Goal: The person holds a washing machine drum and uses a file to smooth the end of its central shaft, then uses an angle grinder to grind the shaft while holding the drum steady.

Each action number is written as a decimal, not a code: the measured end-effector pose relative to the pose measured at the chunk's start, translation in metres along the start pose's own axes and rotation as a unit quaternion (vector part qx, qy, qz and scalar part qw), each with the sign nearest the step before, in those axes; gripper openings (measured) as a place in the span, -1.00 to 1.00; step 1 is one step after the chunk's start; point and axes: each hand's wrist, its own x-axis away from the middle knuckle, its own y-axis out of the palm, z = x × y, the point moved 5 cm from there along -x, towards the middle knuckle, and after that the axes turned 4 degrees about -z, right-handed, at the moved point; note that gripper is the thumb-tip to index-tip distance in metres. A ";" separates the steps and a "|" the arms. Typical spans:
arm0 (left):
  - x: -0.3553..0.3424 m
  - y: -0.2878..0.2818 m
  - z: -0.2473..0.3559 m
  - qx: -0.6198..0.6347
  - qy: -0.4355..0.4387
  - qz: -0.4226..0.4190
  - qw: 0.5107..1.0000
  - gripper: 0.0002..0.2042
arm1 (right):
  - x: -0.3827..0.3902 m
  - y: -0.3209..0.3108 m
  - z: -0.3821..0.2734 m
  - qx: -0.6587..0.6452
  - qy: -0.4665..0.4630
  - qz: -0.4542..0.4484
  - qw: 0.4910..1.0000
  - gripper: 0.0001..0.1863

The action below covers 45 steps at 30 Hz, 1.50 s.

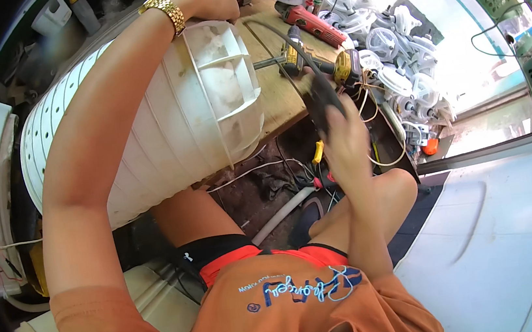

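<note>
A white plastic washing-machine drum [162,122] lies on its side in front of me, with a ribbed wall and rows of holes at its left part. My left arm reaches over it, a gold watch [164,12] on the wrist. At the drum's far upper edge rests my left hand [211,3]; its fingers are mostly hidden. My right hand [344,134], smeared by motion, is closed on the dark handle of a hacksaw [322,97]. The saw's thin curved frame reaches up and left toward the finned end of the drum.
On the wooden bench [273,109] lie a yellow-black cordless drill [346,65] and a red angle grinder [315,24]. Several clear and white plastic parts [391,53] are heaped to the right. A white panel [483,233] stands at lower right. Cables and a grey hose [281,216] lie below.
</note>
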 end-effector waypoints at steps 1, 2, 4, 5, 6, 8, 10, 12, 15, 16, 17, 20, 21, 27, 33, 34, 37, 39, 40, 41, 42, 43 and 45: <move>-0.007 0.000 -0.006 -0.003 0.000 0.002 1.000 -0.59 | -0.022 0.015 0.014 -0.002 -0.032 0.021 0.999 -0.70; -0.020 0.005 -0.018 -0.015 0.058 0.021 0.998 -0.62 | -0.032 0.022 0.023 -0.030 0.001 -0.013 0.999 -0.67; -0.026 0.017 -0.036 -0.029 0.106 0.037 0.993 -0.65 | -0.027 0.024 0.013 -0.069 0.030 -0.040 0.996 -0.68; -0.025 0.026 -0.047 0.003 0.094 0.049 0.994 -0.72 | -0.003 0.018 -0.001 -0.075 0.030 -0.036 0.996 -0.72; -0.025 0.023 -0.050 0.020 0.090 0.062 0.994 -0.76 | 0.016 0.004 0.000 -0.101 0.036 -0.039 0.993 -0.73; -0.022 0.022 -0.044 0.012 0.089 0.060 0.994 -0.79 | 0.031 -0.007 -0.006 -0.147 0.077 -0.043 0.985 -0.73; -0.023 0.019 -0.024 -0.014 0.104 0.047 0.993 -0.78 | 0.006 0.001 -0.003 -0.017 -0.046 -0.003 0.999 -0.72; -0.017 0.005 0.000 -0.043 0.080 0.049 0.995 -0.76 | -0.023 0.006 0.021 -0.052 0.000 -0.009 0.999 -0.70; -0.015 0.019 -0.022 -0.045 0.072 0.036 0.996 -0.74 | -0.008 0.009 0.008 -0.041 0.023 -0.036 0.998 -0.70; -0.014 0.024 -0.027 -0.051 0.072 0.032 0.996 -0.74 | 0.012 0.002 -0.002 -0.106 0.106 -0.053 0.987 -0.71; -0.011 0.024 -0.033 -0.051 0.063 0.033 0.996 -0.74 | 0.028 -0.010 0.003 -0.137 0.108 -0.061 0.983 -0.72; -0.021 0.021 -0.025 -0.023 0.076 0.039 0.996 -0.73 | 0.013 -0.016 -0.001 -0.003 -0.043 -0.022 0.999 -0.71; -0.026 0.018 -0.017 -0.049 0.101 0.046 0.993 -0.73 | -0.011 0.000 0.007 0.001 -0.029 -0.015 0.999 -0.72; -0.010 0.026 -0.032 -0.038 0.099 0.045 0.993 -0.75 | 0.014 -0.005 -0.004 -0.099 0.124 -0.063 0.985 -0.70; 0.005 0.000 0.002 0.036 0.028 0.074 0.996 -0.72 | -0.048 0.016 0.015 -0.059 0.032 -0.017 0.998 -0.64; 0.002 -0.004 0.002 0.037 0.007 0.083 0.996 -0.71 | -0.068 0.020 0.023 -0.063 0.020 -0.007 0.998 -0.63; -0.006 0.009 -0.032 0.055 -0.040 0.078 0.995 -0.72 | -0.064 0.018 0.012 -0.113 0.024 -0.049 0.992 -0.62; -0.007 0.015 -0.041 0.040 -0.033 0.082 0.995 -0.73 | -0.044 0.007 -0.002 -0.208 0.054 -0.040 0.976 -0.64; -0.010 0.014 -0.038 0.035 -0.025 0.088 0.995 -0.73 | -0.037 -0.003 -0.002 -0.211 0.053 -0.028 0.976 -0.64; -0.011 0.013 -0.035 0.041 -0.016 0.095 0.994 -0.73 | -0.030 -0.009 0.001 -0.219 0.052 -0.018 0.974 -0.65; -0.012 0.012 -0.034 0.044 -0.011 0.099 0.994 -0.73 | -0.024 -0.011 0.004 -0.218 0.044 -0.026 0.975 -0.66; -0.013 0.013 -0.035 0.046 -0.008 0.101 0.994 -0.74 | -0.020 -0.008 0.008 -0.219 0.044 -0.024 0.974 -0.66; -0.014 0.013 -0.040 0.046 0.008 0.092 0.995 -0.72 | -0.013 -0.002 0.013 -0.218 0.030 -0.011 0.976 -0.66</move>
